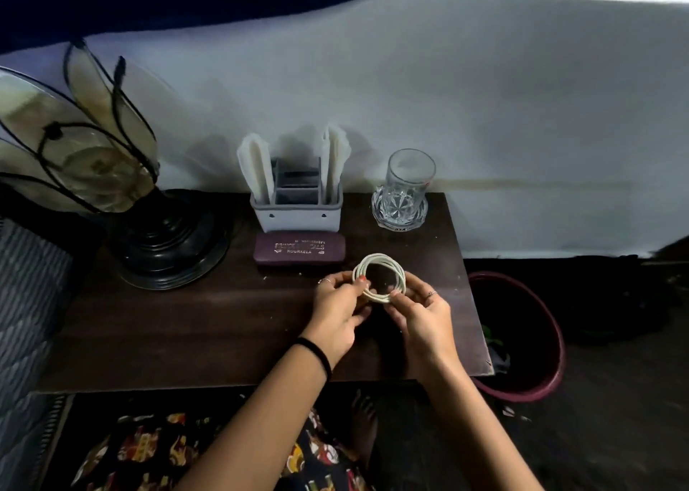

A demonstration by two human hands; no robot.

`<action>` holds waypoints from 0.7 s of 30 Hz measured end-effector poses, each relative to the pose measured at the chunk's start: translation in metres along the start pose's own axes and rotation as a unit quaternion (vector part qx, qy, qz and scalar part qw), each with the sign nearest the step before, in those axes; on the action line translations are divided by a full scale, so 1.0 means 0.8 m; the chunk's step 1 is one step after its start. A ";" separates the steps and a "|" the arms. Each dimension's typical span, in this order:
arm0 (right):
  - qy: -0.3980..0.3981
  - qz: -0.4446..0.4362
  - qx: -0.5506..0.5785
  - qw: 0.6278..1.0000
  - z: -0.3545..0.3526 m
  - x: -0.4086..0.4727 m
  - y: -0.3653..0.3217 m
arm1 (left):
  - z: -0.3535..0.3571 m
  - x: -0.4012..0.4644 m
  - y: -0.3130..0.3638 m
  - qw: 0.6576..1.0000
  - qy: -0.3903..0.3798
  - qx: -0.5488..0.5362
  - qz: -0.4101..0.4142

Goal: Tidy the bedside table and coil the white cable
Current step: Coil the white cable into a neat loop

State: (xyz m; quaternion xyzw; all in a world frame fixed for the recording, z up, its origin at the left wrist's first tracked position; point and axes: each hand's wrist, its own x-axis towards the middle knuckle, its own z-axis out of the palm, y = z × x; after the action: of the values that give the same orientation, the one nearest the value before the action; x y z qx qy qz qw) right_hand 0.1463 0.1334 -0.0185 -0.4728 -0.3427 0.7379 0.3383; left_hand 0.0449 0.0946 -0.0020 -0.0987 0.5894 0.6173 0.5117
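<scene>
Head view: both hands are holding the coiled cable above the table, centre frame. Left hand is pinching the coil's left side; right hand is gripping its right side. Case and glass are standing behind.

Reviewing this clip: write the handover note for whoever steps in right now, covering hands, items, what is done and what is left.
Left hand and right hand: both pinch the white cable, wound into a loop, held just above the bedside table.
Standing at the back: lamp, organiser, glass. Case lies in front of the organiser.
Done: coil formed.
Left: probably secure the coil and set it down.
</scene>
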 end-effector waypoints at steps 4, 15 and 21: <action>0.009 0.017 0.051 0.999 0.001 0.021 -0.005 | 0.014 0.022 0.004 0.995 -0.012 -0.090 -0.041; -0.001 0.039 0.067 0.997 -0.001 0.038 -0.021 | 0.028 0.038 0.006 0.987 -0.038 -0.145 -0.051; -0.026 0.106 0.211 0.971 -0.001 0.042 -0.038 | 0.044 0.035 0.005 0.987 -0.026 -0.160 -0.020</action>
State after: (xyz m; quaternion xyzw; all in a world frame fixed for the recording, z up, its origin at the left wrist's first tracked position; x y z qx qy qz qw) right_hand 0.1415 0.1774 -0.0089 -0.4051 -0.1361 0.8372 0.3412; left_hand 0.0459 0.1392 -0.0093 -0.1749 0.4677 0.6954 0.5168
